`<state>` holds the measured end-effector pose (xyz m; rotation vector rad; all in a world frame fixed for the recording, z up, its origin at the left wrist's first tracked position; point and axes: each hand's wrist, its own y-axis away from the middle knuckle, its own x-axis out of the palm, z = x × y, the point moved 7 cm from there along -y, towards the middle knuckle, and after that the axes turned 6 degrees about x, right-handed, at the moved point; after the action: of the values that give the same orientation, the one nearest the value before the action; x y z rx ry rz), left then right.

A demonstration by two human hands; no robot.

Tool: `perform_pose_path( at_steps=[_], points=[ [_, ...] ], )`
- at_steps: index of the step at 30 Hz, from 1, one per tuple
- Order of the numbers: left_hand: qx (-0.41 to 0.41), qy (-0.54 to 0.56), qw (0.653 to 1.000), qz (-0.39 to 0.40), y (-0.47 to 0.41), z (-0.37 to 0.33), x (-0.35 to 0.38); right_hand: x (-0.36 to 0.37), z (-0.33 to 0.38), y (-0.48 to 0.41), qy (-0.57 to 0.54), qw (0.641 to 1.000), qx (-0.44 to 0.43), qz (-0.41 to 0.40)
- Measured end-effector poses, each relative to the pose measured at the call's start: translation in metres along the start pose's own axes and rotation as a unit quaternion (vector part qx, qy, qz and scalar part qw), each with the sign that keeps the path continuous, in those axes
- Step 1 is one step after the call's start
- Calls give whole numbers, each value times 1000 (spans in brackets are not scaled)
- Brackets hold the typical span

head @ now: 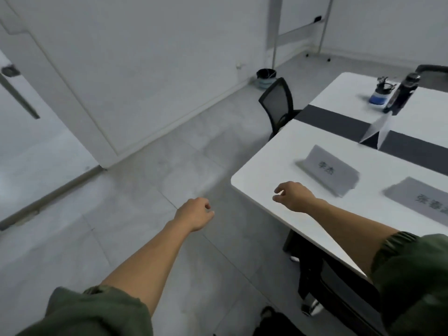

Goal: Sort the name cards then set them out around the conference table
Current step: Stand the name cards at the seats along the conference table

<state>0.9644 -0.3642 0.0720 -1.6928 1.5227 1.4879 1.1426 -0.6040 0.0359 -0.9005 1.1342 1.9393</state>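
Observation:
A grey name card (pixel 329 169) with dark characters stands tilted near the corner of the white conference table (pixel 261 166). A second grey name card (pixel 421 202) lies to its right at the frame edge. A third card (pixel 378 132) stands edge-on farther back on the dark centre strip. My right hand (pixel 292 196) hovers over the table corner, fingers loosely curled, holding nothing, a short way left of the first card. Out over the floor to the left of the table, my left hand (pixel 195 214) hangs loosely curled and holds nothing.
A black mesh chair (pixel 277 103) stands at the table's far left side. A blue pen pot (pixel 379 93) and a dark bottle (pixel 403 93) sit on the far table half. A bin (pixel 265 77) stands by the wall. Grey tiled floor spreads left.

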Motion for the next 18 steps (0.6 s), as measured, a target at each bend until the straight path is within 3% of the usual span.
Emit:
perform_pose_path(
  at_steps=[10, 18],
  points=[
    [107, -31, 989, 96, -190, -89, 1, -71, -88, -120, -78, 987, 123, -67],
    [150, -18, 977, 153, -299, -146, 16, -135, -137, -174, -79, 963, 194, -170]
  ],
)
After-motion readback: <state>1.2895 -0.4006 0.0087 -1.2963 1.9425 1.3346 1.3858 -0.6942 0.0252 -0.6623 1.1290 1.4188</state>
